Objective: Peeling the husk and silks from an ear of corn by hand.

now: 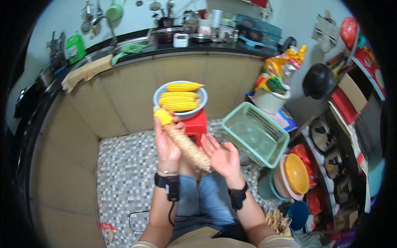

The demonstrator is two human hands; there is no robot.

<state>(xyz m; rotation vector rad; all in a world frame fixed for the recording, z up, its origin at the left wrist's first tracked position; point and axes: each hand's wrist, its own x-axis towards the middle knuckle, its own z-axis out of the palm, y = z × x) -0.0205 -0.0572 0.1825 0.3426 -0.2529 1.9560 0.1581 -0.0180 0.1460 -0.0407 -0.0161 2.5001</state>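
My left hand point(167, 141) grips a corn cob point(187, 147) near its upper end. Yellow kernels point(163, 117) cover only that upper end; the rest of the cob is bare and pale, slanting down to the right. My right hand point(223, 155) is beside the cob's lower end, palm up with fingers apart; whether it touches the cob is unclear. Beyond the hands, a grey-blue bowl point(204, 99) rests on a red plastic stool point(198, 122). Several ears of yellow corn point(179, 100) lie in the bowl, one point(183, 86) at the back.
A green plastic basket point(256, 135) stands on the tiled floor to the right. Stacked basins point(296, 173) and a shelf of pans lie farther right. Dry husks point(277, 220) are near my right elbow. Cabinets point(130, 96) and a dark counter point(204, 49) enclose the front and left.
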